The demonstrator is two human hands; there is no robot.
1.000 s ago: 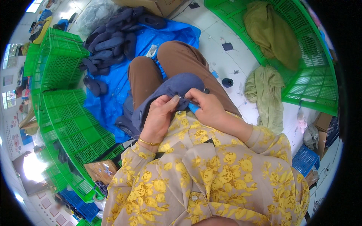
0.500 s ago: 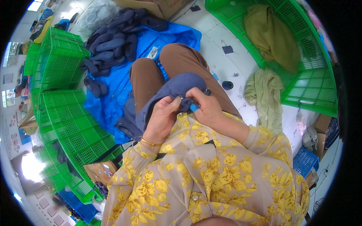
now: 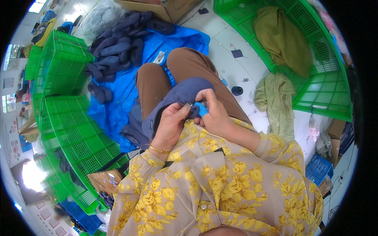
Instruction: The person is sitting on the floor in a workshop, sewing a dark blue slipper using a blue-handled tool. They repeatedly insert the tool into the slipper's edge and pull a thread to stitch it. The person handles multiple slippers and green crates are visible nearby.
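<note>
A navy fabric slipper [image 3: 179, 92] lies over my lap, its rounded end towards my knees. My left hand [image 3: 170, 122] grips its near edge, thumb and fingers pinched together. Close beside it, my right hand [image 3: 212, 112] is closed at the same edge, with blue tape [image 3: 202, 109] round one finger. Between the two hands is a small pale spot, too small to name. Whatever the right fingertips pinch is hidden. More navy slippers [image 3: 134, 133] rest by my left thigh.
A heap of navy slippers [image 3: 118, 47] lies on a blue plastic sheet [image 3: 189, 37] ahead. Green crates stand at left [image 3: 75, 137] and right [image 3: 323, 94]. A light green cloth [image 3: 275, 98] hangs over the right crate's side. A dark thread spool [image 3: 237, 91] stands on the floor.
My right hand has turned slightly and its fingers have curled in, showing more of the blue tape. The dark round thing beside it is now out of sight. The slipper stays nearly in place.
</note>
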